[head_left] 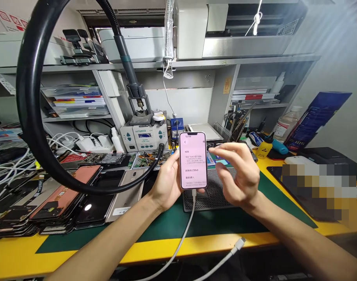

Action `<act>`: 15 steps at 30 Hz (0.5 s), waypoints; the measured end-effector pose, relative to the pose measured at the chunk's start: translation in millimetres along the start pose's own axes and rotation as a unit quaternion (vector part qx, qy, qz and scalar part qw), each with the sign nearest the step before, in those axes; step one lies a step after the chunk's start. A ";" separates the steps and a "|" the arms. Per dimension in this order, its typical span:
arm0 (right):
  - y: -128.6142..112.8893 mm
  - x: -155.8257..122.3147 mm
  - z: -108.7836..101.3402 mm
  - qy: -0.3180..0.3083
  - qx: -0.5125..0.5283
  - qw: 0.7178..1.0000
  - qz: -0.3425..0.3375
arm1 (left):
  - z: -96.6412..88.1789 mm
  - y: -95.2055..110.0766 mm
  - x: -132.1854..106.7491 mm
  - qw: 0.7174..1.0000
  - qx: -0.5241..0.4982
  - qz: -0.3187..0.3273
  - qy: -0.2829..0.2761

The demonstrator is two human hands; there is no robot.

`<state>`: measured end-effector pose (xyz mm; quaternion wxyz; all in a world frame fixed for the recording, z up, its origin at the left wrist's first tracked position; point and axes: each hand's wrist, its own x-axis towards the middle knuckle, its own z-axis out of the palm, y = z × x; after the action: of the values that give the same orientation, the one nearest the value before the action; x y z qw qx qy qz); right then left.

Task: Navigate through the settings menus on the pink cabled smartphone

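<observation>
My left hand [167, 180] is wrapped round a smartphone [193, 162], held upright with its lit pinkish screen facing me. Lines of dark text and a back arrow show on the screen. A white charging cable [187, 226] is plugged into the phone's bottom edge and hangs down toward me. Just right of the phone, my right hand [239, 171] is raised with its fingers spread and bent, holding nothing and apart from the screen. Behind and below both hands lies a dark perforated mat [209, 203] on the green work mat [163, 224].
Stacked phones and phone parts [64, 191] cover the left side. A thick black hose [29, 97] loops from a hot air station [144, 136]. A second cable end [239, 244] hangs at the front edge. A dark tablet-like slab [295, 195] and a yellow bottle [265, 148] stand right.
</observation>
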<state>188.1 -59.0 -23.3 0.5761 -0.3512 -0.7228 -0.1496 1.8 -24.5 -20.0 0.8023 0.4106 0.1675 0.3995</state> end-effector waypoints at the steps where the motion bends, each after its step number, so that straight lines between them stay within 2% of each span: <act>1: -2.1 -0.2 -0.5 -0.008 -0.023 0.999 -0.049 | -0.4 -0.4 0.2 1.000 -0.001 0.003 0.001; 3: -5.6 -0.7 0.0 -0.021 -0.056 0.993 -0.106 | -1.0 -1.4 0.7 1.000 -0.004 0.008 0.004; 5: -7.6 -1.6 1.6 -0.028 -0.080 0.988 -0.127 | -1.3 -2.4 0.9 1.000 -0.009 0.015 0.011; 15: -6.9 -4.3 7.2 -0.052 -0.084 0.988 -0.117 | 1.5 -2.9 -0.1 0.999 -0.028 0.023 0.012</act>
<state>178.5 -60.9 -28.2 0.4848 -0.3188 -0.7728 -0.2570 4.0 -26.4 -21.4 0.8021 0.3869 0.1567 0.4269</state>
